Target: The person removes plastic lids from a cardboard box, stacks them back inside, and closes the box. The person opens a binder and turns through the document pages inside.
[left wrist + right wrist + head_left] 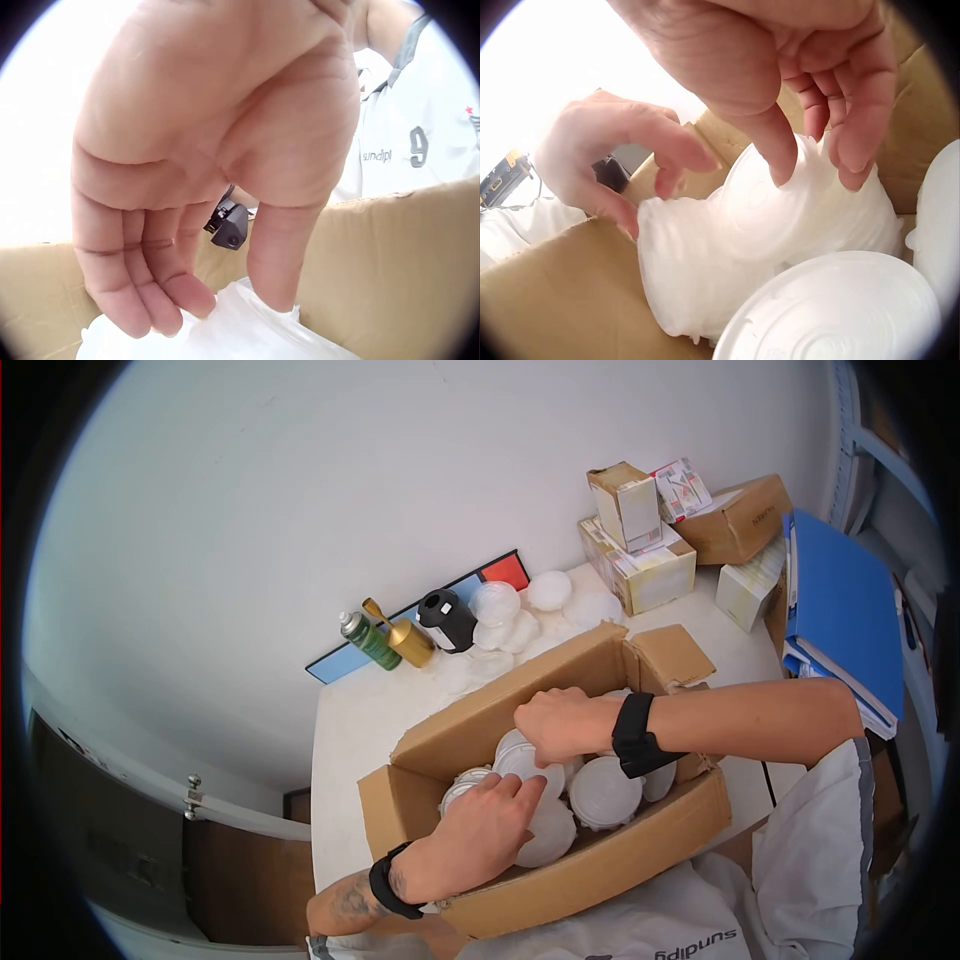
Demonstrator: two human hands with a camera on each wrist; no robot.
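Stacks of round, translucent plastic lids (pixel 605 792) lie inside an open cardboard box (pixel 600 875). My right hand (pixel 570 725) reaches over the box's far side. In the right wrist view its thumb lies on the face of a lid (pixel 754 199) and its fingers go behind, pinching lids at the top of a tilted stack. My left hand (pixel 480 835) is over the near left part of the box, its fingers loosely bent and spread from the thumb. The thumb's tip is right at the end of a stack (pixel 679 262), and the index finger is raised above it.
More lids (pixel 550 590) lie on the white table (pixel 345 750) behind the box. Near the wall stand a green spray can (pixel 370 642), a gold container (pixel 410 643) and a black holder (pixel 447 622). Smaller cartons (pixel 650 565) are stacked at the back right, beside a blue binder (pixel 845 610).
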